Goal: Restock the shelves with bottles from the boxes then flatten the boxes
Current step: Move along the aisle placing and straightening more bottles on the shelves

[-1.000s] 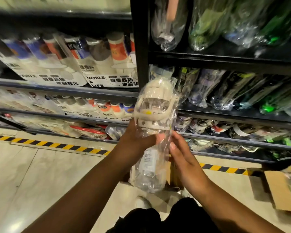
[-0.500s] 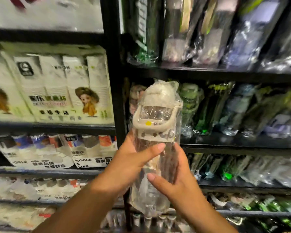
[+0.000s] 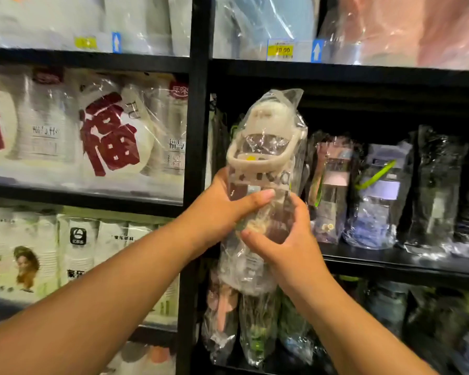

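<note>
Before black shelves (image 3: pixel 363 74), left grip (image 3: pixel 217 210) and right grip (image 3: pixel 285 246) both curl round the bagged bottle (image 3: pixel 264 147).

Arms raised forward, left hand (image 3: pixel 220 212) and right hand (image 3: pixel 287 246) curled in grip

We see a rather dim indoor scene with a warm, yellowish tone; the lamps themselves we cannot locate. The plastic wrap (image 3: pixel 295 104) around the bottle (image 3: pixel 263 158) throws many small white glints, and the wrapped packs (image 3: pixel 390 25) at the top look hazy from glare. Behind the bottle the shelf (image 3: pixel 390 77) recess is nearly black. The lower right corner is smeared, and straight lines bend toward the edges.
</note>
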Action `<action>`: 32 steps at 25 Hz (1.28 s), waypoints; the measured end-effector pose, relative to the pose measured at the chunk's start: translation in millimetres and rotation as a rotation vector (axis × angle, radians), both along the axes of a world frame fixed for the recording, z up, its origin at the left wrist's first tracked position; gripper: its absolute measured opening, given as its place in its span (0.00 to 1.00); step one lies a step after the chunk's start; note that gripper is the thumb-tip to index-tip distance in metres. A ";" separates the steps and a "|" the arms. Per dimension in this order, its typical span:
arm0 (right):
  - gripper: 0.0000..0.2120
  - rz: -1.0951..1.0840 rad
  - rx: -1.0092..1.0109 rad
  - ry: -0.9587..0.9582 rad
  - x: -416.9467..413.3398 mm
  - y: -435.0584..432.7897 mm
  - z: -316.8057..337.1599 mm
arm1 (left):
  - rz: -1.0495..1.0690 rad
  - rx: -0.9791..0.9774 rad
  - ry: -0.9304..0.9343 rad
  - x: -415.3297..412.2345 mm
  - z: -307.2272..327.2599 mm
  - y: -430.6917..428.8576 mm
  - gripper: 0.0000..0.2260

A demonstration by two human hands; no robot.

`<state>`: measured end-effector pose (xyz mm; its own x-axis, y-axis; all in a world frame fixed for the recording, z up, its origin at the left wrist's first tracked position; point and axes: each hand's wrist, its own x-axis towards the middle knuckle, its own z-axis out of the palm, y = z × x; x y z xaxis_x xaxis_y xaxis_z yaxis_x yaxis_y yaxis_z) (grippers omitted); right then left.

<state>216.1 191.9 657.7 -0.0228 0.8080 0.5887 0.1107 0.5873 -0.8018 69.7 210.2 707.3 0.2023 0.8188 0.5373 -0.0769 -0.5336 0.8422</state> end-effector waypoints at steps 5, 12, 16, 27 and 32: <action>0.48 -0.079 0.091 -0.006 -7.8 53.6 28.7 | 0.518 0.301 0.471 -13.6 21.6 28.6 0.40; 0.50 -0.190 0.063 -0.109 -8.7 102.5 3.3 | 1.038 0.971 0.867 -41.6 -7.6 52.9 0.23; 0.49 -0.220 0.079 -0.142 -17.3 117.6 -9.2 | 1.050 0.958 0.947 -57.7 -38.5 78.1 0.21; 0.48 -0.330 0.047 -0.353 -22.5 120.4 -19.1 | 1.037 1.064 0.791 -57.6 -53.5 88.5 0.16; 0.47 -0.399 0.051 -0.396 -29.2 120.9 -13.6 | 1.047 1.067 0.774 -58.0 -53.7 88.2 0.15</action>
<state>186.9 312.8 644.1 0.0515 0.7698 0.6362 0.6186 0.4755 -0.6255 11.7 298.3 653.6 0.3081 0.1234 0.9433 0.8851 -0.4008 -0.2366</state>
